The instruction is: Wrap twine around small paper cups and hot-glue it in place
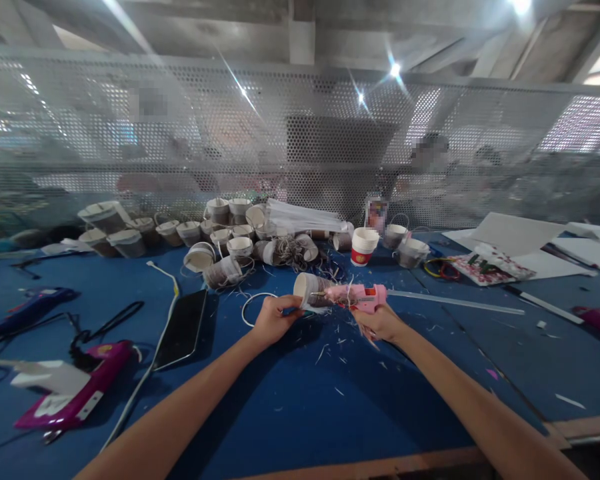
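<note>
Near the middle of the blue table, my left hand [276,319] grips a small cup [310,285] by its near side. Brown-grey cord covers the cup, a white strip runs along its edge, and it lies tilted on its side. My right hand [377,321] is wrapped round the handle of a pink glue gun [353,295]. The nozzle points left and meets the cup's side or sits just in front of it; I cannot tell which. From the back of the gun sticks a long clear glue stick [460,303]. A white ring [253,310] lies beside my left hand.
Several wrapped cups [220,233] crowd the back of the table. A stack of red-and-white paper cups [364,247] stands behind the glue gun. To the left lie a phone [181,329], a white cable and a purple power strip [93,387]. White sheets [515,233] lie right. Scraps litter the tabletop.
</note>
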`<act>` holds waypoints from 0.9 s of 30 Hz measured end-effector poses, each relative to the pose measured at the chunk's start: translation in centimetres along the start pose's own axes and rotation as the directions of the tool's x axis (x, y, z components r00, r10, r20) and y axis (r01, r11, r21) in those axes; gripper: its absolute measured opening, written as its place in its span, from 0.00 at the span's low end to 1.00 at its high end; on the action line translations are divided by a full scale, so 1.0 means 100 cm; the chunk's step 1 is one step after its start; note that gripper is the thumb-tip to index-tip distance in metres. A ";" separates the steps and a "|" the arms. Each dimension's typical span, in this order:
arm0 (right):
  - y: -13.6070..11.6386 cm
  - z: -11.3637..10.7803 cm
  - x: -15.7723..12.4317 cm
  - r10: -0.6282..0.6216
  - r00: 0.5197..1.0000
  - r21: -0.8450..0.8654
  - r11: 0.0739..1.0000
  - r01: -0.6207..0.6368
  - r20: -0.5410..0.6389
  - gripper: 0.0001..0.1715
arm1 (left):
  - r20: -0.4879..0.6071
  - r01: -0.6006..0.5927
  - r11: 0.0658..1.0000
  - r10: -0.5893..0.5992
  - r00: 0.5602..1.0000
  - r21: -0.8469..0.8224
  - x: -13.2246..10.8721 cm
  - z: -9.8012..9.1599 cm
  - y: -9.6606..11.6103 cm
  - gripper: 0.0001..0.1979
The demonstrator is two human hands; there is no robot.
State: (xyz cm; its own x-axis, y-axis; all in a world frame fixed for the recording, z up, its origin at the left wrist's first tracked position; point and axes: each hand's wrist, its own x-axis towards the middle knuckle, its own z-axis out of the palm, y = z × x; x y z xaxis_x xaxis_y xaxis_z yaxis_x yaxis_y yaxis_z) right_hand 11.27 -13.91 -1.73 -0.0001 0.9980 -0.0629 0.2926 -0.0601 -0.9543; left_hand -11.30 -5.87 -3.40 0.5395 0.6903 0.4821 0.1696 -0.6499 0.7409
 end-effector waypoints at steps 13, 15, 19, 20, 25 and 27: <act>-0.009 0.003 -0.005 -0.066 0.990 0.094 0.994 0.054 0.125 0.12 | -0.005 0.022 0.997 -0.022 1.000 -0.069 -0.001 0.000 -0.003 0.04; -0.008 0.002 -0.004 -0.045 0.992 0.081 0.996 0.035 0.121 0.12 | -0.007 0.035 0.996 -0.036 0.999 -0.080 -0.001 0.000 -0.003 0.05; -0.004 0.001 -0.002 -0.064 0.996 -0.008 0.998 0.064 0.055 0.12 | -0.001 0.056 0.991 -0.057 0.998 -0.119 0.000 0.000 -0.001 0.06; -0.002 0.001 -0.002 -0.079 0.996 -0.027 0.996 0.080 0.049 0.13 | 0.002 0.058 0.990 -0.058 0.998 -0.129 0.000 0.000 0.000 0.06; -0.005 0.001 -0.002 -0.089 0.995 -0.033 0.995 0.091 0.052 0.15 | -0.006 0.068 0.990 -0.069 0.998 -0.124 0.001 0.000 -0.001 0.06; -0.008 0.002 -0.003 -0.064 0.997 -0.030 0.997 0.066 0.047 0.15 | -0.009 0.070 0.992 -0.072 0.997 -0.109 0.000 0.000 -0.003 0.07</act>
State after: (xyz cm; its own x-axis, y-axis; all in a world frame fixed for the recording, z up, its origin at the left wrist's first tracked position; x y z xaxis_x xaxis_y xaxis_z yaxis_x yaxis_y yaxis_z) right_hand 10.87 -14.15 -1.00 -0.0638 0.9978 -0.0152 0.3204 0.0060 -0.9473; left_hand -11.34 -5.64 -3.65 0.5183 0.7381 0.4319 0.1162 -0.5612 0.8195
